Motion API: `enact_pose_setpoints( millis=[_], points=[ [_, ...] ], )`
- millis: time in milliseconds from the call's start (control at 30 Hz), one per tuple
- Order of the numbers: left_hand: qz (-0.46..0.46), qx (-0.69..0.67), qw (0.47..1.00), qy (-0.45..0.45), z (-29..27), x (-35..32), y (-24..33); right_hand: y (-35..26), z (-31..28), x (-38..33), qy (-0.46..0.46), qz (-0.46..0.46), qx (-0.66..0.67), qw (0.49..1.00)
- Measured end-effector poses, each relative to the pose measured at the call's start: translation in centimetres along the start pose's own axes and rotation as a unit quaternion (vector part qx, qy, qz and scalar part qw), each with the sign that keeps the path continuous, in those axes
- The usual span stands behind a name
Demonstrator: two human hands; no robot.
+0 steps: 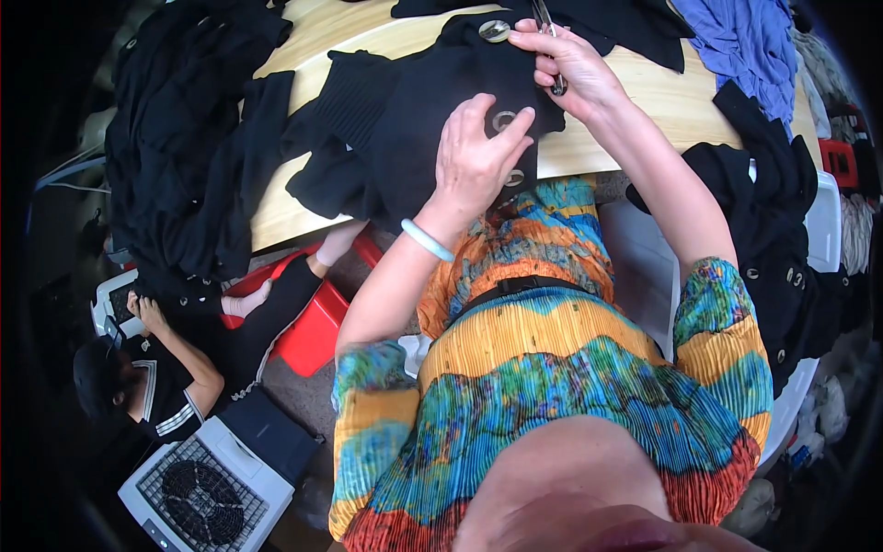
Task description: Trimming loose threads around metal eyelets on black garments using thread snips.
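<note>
A black knit garment (pixel 405 120) with large round buttons along its edge lies over the near side of the table. My right hand (pixel 579 74) is closed around a small pair of metal scissors (pixel 543 13), blades pointing away from me. Its thumb and forefinger are at the rim of the top button (pixel 495 31); whether they pinch it I cannot tell. Lower and to the left, my left hand (pixel 474 152) is over the garment, fingers apart and holding nothing. Beside its fingers is a second button (pixel 503 120), and a third button (pixel 513 178) sits near the table edge.
Black garments (pixel 189 138) pile up at the table's left; a blue-purple cloth (pixel 745 46) hangs at the far right. More black clothing (pixel 763 212) covers a white bin (pixel 825 221). At lower left, a co-worker (pixel 138 386) sits near a red stool (pixel 313 331) and a fan-like appliance (pixel 207 488).
</note>
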State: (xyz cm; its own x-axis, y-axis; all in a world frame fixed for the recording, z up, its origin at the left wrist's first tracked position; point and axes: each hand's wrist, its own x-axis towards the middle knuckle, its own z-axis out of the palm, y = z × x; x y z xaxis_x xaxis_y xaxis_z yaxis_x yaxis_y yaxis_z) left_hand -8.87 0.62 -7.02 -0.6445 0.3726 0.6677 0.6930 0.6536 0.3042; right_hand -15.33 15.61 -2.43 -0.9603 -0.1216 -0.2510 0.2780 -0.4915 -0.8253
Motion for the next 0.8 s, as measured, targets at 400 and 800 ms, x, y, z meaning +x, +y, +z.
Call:
enact_pose_setpoints(
  millis=[400, 800],
  points=[
    [-0.032, 0.032, 0.995, 0.094, 0.1, 3.4, -3.2, -2.9, 3.4, 1.4, -0.114, 0.029, 0.047, 0.992],
    [-0.294, -0.295, 0.908, -0.052, -0.6, 3.8, -6.4, 0.7, -3.1, 1.0, 0.037, -0.246, -0.477, 0.843]
  ],
)
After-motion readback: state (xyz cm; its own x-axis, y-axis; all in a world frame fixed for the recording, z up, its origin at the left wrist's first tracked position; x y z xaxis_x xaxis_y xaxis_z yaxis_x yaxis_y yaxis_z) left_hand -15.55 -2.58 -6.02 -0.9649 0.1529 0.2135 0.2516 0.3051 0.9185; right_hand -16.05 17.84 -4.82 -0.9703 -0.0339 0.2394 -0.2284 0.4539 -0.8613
